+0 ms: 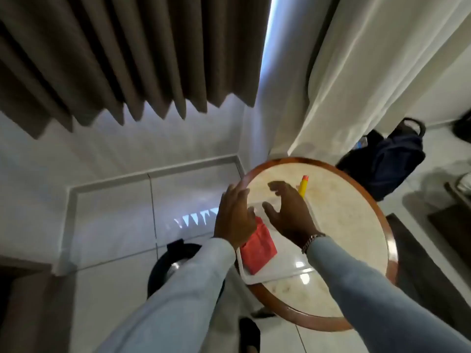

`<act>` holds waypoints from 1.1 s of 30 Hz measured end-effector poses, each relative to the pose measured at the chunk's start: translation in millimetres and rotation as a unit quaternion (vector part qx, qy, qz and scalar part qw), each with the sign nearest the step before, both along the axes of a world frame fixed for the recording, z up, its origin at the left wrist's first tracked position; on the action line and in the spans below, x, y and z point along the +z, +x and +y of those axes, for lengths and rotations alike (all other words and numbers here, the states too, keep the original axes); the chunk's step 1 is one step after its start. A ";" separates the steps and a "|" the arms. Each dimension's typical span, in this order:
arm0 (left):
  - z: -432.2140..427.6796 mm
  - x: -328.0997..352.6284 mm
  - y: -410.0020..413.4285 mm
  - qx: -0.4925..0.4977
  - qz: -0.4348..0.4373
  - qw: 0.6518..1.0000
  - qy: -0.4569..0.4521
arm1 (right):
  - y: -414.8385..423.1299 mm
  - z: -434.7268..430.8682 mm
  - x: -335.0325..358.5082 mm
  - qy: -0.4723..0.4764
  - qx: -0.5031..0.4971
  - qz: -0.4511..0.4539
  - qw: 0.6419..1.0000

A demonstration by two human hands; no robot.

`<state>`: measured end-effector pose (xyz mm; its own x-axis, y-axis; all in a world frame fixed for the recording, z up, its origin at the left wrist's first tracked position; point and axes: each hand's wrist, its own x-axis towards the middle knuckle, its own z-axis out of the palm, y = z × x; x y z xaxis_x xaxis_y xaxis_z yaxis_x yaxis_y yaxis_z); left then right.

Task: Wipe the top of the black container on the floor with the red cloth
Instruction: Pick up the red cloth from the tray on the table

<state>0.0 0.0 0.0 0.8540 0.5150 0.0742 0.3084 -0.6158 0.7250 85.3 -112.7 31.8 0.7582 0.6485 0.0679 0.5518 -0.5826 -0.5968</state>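
A folded red cloth (258,247) lies in a white tray (277,275) on a round table (351,225). My left hand (233,217) hovers open over the tray's left edge, just above the cloth, partly covering it. Above the middle of the tray my right hand (288,212) is also open, its fingers curled and empty. The black round container (163,266) stands on the floor left of the table; my left sleeve hides much of it.
A yellow bottle with an orange cap (303,186) stands on the table beyond my right hand. A dark backpack (390,164) sits on the floor at the right. Brown and white curtains hang behind. A dark shoe (249,335) is below the table.
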 end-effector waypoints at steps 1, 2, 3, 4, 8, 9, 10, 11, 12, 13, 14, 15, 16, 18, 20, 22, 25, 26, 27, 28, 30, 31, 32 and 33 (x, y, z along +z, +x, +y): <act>-7.3 -22.9 0.2 -0.006 0.079 0.997 0.012 | 1.3 -7.1 -23.0 -0.025 -0.012 0.030 0.999; -12.4 -44.1 2.7 -0.017 0.133 0.990 0.054 | 2.6 -10.9 -42.8 -0.048 -0.022 0.049 0.997; -17.5 -71.7 1.6 -0.024 0.186 0.979 0.087 | 2.3 -18.7 -69.2 -0.070 -0.026 0.071 0.995; -20.1 -92.9 -2.7 -0.036 0.235 0.965 0.113 | -0.6 -25.1 -89.2 -0.095 -0.028 0.103 0.990; -21.1 -146.1 -7.3 -0.088 0.301 0.927 0.205 | 0.1 -32.5 -155.9 -0.126 -0.044 0.149 0.980; -20.3 -151.0 -7.9 -0.095 0.296 0.924 0.222 | -0.1 -32.1 -166.8 -0.130 -0.047 0.157 0.978; -20.1 -155.5 -7.9 -0.097 0.286 0.926 0.228 | -0.9 -31.1 -175.5 -0.133 -0.052 0.165 0.976; -21.2 -161.7 -7.2 -0.095 0.277 0.930 0.223 | -1.8 -30.3 -187.4 -0.131 -0.060 0.171 0.975; -21.8 -164.3 -6.2 -0.086 0.260 0.937 0.216 | -1.8 -28.9 -193.1 -0.124 -0.071 0.173 0.974; -22.9 -167.2 -5.3 -0.076 0.247 0.944 0.206 | -1.2 -27.6 -198.9 -0.109 -0.087 0.180 0.974; -24.4 -169.6 -4.7 -0.062 0.233 0.950 0.196 | -0.2 -25.7 -202.4 -0.091 -0.106 0.193 0.971; -26.6 -172.1 -5.1 -0.047 0.213 0.958 0.188 | 0.9 -24.5 -204.5 -0.071 -0.123 0.209 0.967; -28.2 -173.1 -4.0 -0.028 0.183 0.966 0.180 | 3.3 -24.4 -202.2 -0.056 -0.135 0.226 0.963; -30.0 -174.7 -4.5 0.004 0.137 0.978 0.158 | 5.4 -23.8 -193.6 -0.046 -0.142 0.257 0.955; -31.7 -174.6 -5.8 0.031 0.089 0.989 0.116 | 6.4 -23.4 -176.6 -0.017 -0.142 0.282 0.949; -32.9 -169.4 -11.9 0.050 0.012 0.998 0.041 | 3.0 -20.5 -155.2 0.032 -0.141 0.308 0.940; -25.1 -152.6 -30.4 0.087 -0.124 0.983 -0.105 | -8.4 -5.9 -127.1 0.107 -0.122 0.353 0.922; -20.0 -146.2 -37.5 0.099 -0.145 0.974 -0.141 | -14.4 0.9 -118.8 0.120 -0.112 0.360 0.918; -14.0 -140.6 -45.2 0.108 -0.157 0.966 -0.172 | -21.4 8.8 -112.1 0.129 -0.100 0.362 0.918; -7.7 -137.4 -53.4 0.115 -0.162 0.960 -0.200 | -29.6 17.2 -106.9 0.132 -0.088 0.356 0.921; 3.8 -132.0 -73.5 0.130 -0.172 0.945 -0.245 | -47.1 34.2 -100.0 0.129 -0.049 0.327 0.935; 9.0 -130.5 -83.8 0.139 -0.183 0.937 -0.263 | -55.4 42.3 -97.9 0.130 -0.020 0.309 0.942; 14.0 -130.5 -94.0 0.150 -0.196 0.929 -0.275 | -63.8 49.8 -96.1 0.130 0.013 0.287 0.949; 19.8 -132.0 -104.8 0.162 -0.210 0.922 -0.283 | -73.2 58.1 -96.1 0.129 0.042 0.265 0.955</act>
